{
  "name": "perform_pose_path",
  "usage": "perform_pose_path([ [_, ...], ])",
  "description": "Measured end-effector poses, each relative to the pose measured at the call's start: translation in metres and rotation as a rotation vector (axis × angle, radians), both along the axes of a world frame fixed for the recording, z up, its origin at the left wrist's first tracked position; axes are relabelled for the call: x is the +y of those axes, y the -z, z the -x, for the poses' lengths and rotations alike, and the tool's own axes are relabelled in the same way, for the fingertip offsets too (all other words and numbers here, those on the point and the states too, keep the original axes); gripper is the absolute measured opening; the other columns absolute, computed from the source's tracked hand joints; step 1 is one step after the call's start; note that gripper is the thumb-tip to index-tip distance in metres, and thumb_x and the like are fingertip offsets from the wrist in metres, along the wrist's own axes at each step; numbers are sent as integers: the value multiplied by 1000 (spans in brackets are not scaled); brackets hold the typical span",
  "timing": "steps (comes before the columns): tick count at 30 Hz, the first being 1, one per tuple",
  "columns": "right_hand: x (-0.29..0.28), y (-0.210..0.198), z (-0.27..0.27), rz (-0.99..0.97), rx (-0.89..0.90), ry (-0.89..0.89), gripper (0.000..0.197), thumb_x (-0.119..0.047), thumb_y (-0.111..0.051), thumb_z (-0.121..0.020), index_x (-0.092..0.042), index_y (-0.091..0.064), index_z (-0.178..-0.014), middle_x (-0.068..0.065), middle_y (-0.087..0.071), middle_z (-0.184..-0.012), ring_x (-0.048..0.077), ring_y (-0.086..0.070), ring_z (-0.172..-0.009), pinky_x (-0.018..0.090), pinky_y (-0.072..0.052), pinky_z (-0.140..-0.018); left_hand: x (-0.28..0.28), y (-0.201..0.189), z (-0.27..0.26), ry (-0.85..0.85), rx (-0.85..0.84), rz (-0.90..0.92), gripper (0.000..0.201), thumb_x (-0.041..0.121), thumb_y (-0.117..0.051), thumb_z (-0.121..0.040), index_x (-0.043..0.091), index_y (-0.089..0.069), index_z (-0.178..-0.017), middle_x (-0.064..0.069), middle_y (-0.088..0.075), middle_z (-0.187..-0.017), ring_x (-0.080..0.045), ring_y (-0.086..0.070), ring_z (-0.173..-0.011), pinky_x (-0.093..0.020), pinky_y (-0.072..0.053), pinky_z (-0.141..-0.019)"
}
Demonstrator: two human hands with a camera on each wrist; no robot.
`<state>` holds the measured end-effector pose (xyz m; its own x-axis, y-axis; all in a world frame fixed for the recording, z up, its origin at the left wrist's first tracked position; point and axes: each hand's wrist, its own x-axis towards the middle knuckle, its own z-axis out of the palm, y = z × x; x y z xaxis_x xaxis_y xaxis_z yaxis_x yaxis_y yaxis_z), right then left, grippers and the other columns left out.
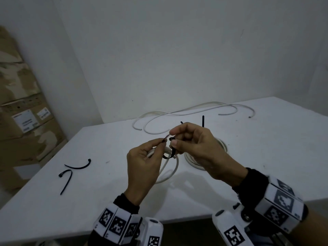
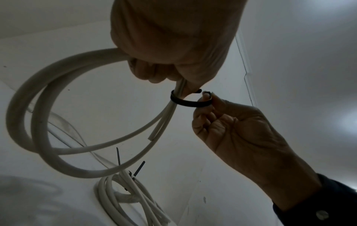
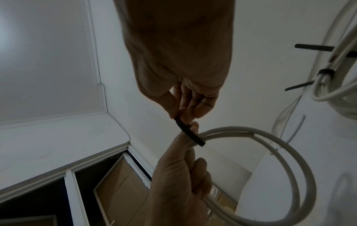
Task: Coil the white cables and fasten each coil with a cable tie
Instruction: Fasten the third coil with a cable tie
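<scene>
Above the table, my left hand grips a loose white cable coil, and its thumb and forefinger pinch the tail of a black cable tie. That tie loops round the coil's strands. My right hand pinches the tie's head end. In the right wrist view the right hand's fingers hold the cable tie just above the left hand. The tail and the head are a small gap apart. A second coil lies tied on the table behind my right hand.
Loose white cables sprawl along the table's far side. Two spare black ties lie at the left of the white table. Cardboard boxes stand beyond its left edge. The tied coil's tails stick upward.
</scene>
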<state>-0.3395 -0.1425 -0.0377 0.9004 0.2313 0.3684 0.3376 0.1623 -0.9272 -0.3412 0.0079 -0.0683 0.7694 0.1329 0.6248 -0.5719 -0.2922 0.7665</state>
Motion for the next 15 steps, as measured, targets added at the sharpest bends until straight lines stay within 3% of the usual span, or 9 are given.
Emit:
perform_pose_path([
  [2,0,0,0,-18,-12,38,17,7,-62,-84,-5,-61,-95,3,-64,-71,9,-62,-62,16,-49,-62,-1,0,0,7,6,26,19,3,-64,-87,17,-76,-85,6,-76,-73,-10,-72,-71,-19,-54,-70],
  [6,-1,-1,1,-54,-29,49,16,8,-62,-83,-7,-61,-90,7,-64,-74,10,-62,-65,18,-51,-64,-2,3,2,2,-2,53,19,2,-66,-86,20,-75,-88,9,-76,-75,-7,-72,-72,-15,-53,-70],
  [15,-1,0,3,7,-26,17,17,9,-62,-83,-8,-62,-88,-1,-64,-69,7,-61,-62,17,-51,-64,-2,7,3,-21,-80,-49,30,-1,-65,-86,28,-71,-93,22,-72,-70,-2,-69,-66,-12,-52,-65],
])
